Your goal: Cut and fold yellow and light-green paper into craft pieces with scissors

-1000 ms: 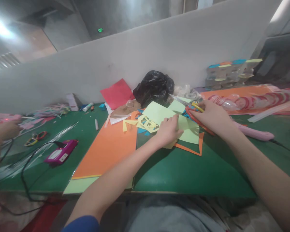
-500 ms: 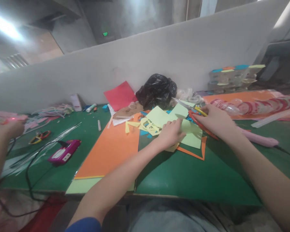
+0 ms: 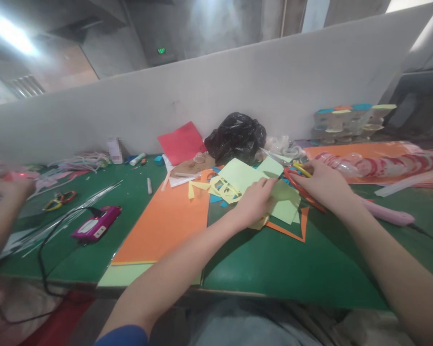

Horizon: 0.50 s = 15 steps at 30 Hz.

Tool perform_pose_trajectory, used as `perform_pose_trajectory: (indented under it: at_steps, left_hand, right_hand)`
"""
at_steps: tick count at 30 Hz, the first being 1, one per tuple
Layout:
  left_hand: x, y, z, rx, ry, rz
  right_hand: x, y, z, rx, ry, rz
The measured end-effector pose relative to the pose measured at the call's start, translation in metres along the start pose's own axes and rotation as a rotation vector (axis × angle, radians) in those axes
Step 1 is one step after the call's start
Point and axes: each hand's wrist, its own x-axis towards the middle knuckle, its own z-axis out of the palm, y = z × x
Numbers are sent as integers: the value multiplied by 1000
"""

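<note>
My left hand (image 3: 254,201) is closed on a light green paper sheet (image 3: 283,204) lying on the green table (image 3: 274,262). My right hand (image 3: 323,185) grips yellow-and-red handled scissors (image 3: 299,169) whose blades point left over the papers. More light green sheets (image 3: 240,174) and yellow cut-out scraps (image 3: 223,187) lie just behind my left hand. An orange paper frame (image 3: 292,229) sticks out from under the green sheet.
A large orange sheet (image 3: 166,223) lies left of my hands. A magenta glue gun (image 3: 95,227) with a black cable, a black bag (image 3: 236,135), red paper (image 3: 182,142), stacked cups (image 3: 350,120) and a pink tool (image 3: 386,214) sit around. Another person's hand (image 3: 7,190) works at far left.
My left hand has lifted the near edge of the green sheet slightly. My right hand with the scissors stays at the sheet's far right. The view has shifted a little.
</note>
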Motion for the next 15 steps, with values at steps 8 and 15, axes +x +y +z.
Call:
perform_pose_trajectory:
  at_steps: [8,15]
  left_hand:
    - [0,-7,-2,-185,73,28]
    - [2,-12,-15,-351,117,-152]
  right_hand:
    - [1,1,-3,55,26,20]
    - [2,3,-1,80,51,12]
